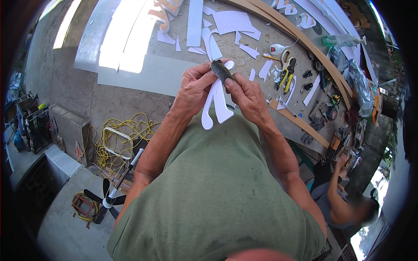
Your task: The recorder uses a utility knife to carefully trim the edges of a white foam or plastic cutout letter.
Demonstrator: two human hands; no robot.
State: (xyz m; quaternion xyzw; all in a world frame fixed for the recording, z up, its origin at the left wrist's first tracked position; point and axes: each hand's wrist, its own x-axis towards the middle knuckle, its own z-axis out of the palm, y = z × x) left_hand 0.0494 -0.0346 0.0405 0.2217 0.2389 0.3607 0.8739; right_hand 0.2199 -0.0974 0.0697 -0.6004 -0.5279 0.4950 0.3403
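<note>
My left hand [193,89] is closed on a white cut-out piece [221,112], flat and curvy like a letter, with two legs pointing back toward my body. My right hand [248,96] pinches a dark strip [221,71], which looks like folded sandpaper, its thumb on the near end. The strip lies across the upper part of the cut-out, close to my left fingertips. Both hands are in front of my green shirt, at the table's near edge. The fingers under the pieces are partly hidden. White offcuts [233,21] are scattered beyond my hands.
Yellow-handled snips [287,78], scissors [285,58], a pencil [271,58] and a white bottle [277,49] lie to the right. A long brown strip [300,35] curves past them. Another person [337,200] sits at lower right. Yellow cord [115,139] and a fan [106,202] are at left.
</note>
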